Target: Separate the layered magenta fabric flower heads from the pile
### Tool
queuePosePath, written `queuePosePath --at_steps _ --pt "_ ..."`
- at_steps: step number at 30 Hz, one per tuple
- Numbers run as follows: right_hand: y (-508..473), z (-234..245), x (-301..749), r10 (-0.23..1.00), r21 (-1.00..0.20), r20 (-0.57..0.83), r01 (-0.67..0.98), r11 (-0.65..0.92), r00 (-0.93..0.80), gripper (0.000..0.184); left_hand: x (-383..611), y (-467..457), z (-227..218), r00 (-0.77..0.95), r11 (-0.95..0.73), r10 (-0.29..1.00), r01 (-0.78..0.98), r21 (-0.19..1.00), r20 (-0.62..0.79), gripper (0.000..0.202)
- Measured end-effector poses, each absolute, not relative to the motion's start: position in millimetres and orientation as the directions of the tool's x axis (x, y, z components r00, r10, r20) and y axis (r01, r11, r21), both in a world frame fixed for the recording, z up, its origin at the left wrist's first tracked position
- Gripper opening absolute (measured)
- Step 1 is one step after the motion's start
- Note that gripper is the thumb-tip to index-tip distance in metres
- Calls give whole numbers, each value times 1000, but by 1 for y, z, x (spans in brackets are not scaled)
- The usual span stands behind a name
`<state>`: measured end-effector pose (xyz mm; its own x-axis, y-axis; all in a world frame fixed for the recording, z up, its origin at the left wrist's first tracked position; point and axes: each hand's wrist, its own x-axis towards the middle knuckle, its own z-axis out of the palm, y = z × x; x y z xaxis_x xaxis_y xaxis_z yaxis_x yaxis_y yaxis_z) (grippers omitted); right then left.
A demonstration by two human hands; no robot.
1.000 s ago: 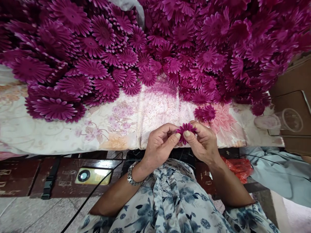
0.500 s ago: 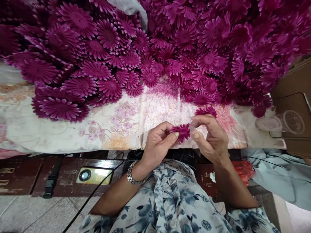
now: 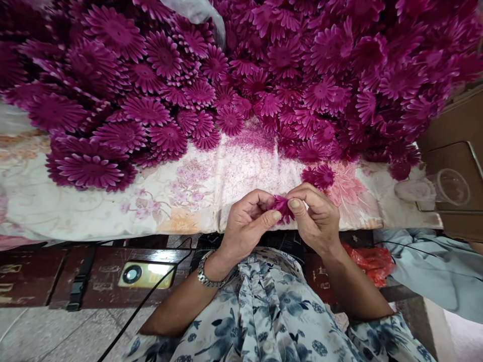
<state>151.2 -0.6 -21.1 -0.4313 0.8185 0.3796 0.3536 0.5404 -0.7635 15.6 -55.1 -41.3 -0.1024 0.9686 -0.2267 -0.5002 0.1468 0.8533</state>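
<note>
Between my hands, just above the near edge of the cloth, is a small magenta artificial flower (image 3: pixel 284 210) with narrow petals. My left hand (image 3: pixel 251 216) pinches its left side between thumb and fingers. On its right side, my right hand (image 3: pixel 315 213) closes thumb and fingertips on the petals. My fingers cover part of the flower, so its centre is hard to see. A few similar loose flowers (image 3: pixel 320 176) lie on the cloth just beyond my right hand.
Large heaps of magenta flower pieces (image 3: pixel 230 119) cover the back of the table, which has a floral tablecloth (image 3: pixel 196 201). A clear plastic cup (image 3: pixel 451 187) lies near a cardboard box (image 3: pixel 458 151) at right. Below the table, a phone (image 3: pixel 146 274) rests on a dark bench (image 3: pixel 101 296).
My right hand has moved left from beside the flower and closed on its petals. My left hand still holds the flower in nearly the same place.
</note>
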Motion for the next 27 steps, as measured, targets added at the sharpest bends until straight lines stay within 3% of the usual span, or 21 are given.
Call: queuePosePath --at_steps 6,14,18,22,24,27 --pt "-3 -23 147 850 -806 348 338 487 -395 17 15 -54 -40 -66 150 972 -563 813 -225 17" --pt "-7 -24 145 927 -942 207 193 275 -313 24 16 -52 -36 -76 204 944 -634 746 -322 27" --pt "-6 -31 144 961 -970 195 110 219 -194 23 14 -54 -38 -56 207 953 -592 779 -296 27" --pt "11 -34 156 969 -967 231 -86 238 84 22 8 -57 -40 -176 119 955 -509 852 -239 24" --pt "19 -32 166 956 -962 254 -62 266 148 24 7 -55 -40 -202 108 957 -424 899 -210 20" --pt "23 -29 176 955 -962 275 33 273 109 23 9 -47 -37 -208 98 965 -286 953 -161 14"
